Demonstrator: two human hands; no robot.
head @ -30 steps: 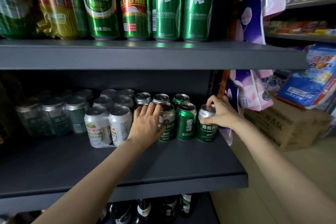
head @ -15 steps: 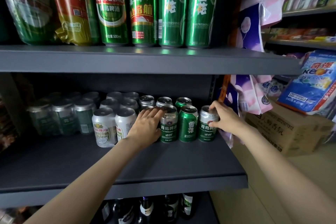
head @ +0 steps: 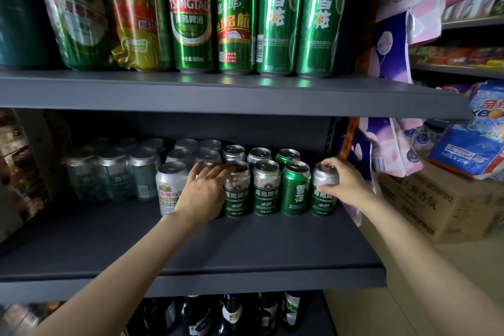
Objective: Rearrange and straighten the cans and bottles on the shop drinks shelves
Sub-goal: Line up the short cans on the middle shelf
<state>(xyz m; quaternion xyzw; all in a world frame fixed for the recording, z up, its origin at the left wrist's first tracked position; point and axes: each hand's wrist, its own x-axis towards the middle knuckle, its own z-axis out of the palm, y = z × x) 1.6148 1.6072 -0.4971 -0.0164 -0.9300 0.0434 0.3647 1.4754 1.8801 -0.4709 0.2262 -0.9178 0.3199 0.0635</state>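
Four short cans (head: 281,188) in a front row on the middle shelf (head: 245,243), three more cans (head: 259,154) right behind. Wrapped packs (head: 114,169) off at 9 o'clock. Tall cans (head: 278,13) on the top shelf (head: 218,95), up at 12. Bottles (head: 231,314) underneath, at 6. Cardboard box (head: 436,207) at 3 o'clock.

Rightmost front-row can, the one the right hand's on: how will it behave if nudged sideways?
The can probably slides rather than tips: short, upright on the smooth shelf. The right hand grips near its top, so tipping is possible. Tab looks unopened, likely full.
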